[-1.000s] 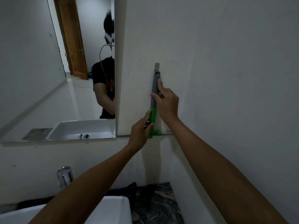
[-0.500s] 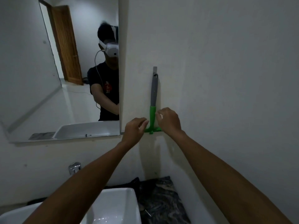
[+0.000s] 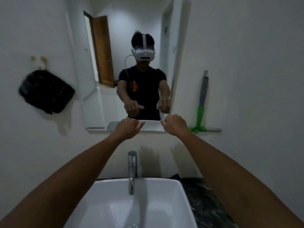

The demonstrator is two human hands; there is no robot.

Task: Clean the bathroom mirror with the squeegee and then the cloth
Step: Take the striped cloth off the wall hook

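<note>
Head view: both hands are out in front of the mirror (image 3: 128, 66) with nothing in them. The left hand (image 3: 127, 128) has its fingers loosely curled, thumb poking toward 3 o'clock, so the grip is slack and empty. Same for the right hand (image 3: 175, 125), loosely curled and holding nothing. Both hover just off the mirror's bottom edge, over the sink (image 3: 113, 204) and the tap (image 3: 132, 171).

The squeegee (image 3: 201, 104) is parked at about 3 o'clock from the right hand, standing upright against the wall, green head down on the little ledge (image 3: 212, 129) and grey handle pointing to 12. So I'd guess the squeegee pass is over and the cloth is up next. The only candidate I can spot is the dark bundle (image 3: 46, 91) hanging on the wall out at 9 o'clock from the mirror, though it's too blurry to say whether that's actually the cloth.

If it is, my advice: reach over with the left hand since it's the closer one, take a full handful so it doesn't drag, fold it flat into a pad, then wipe from 12 down to 6 in overlapping strokes and finish along the bottom edge where drips collect
</note>
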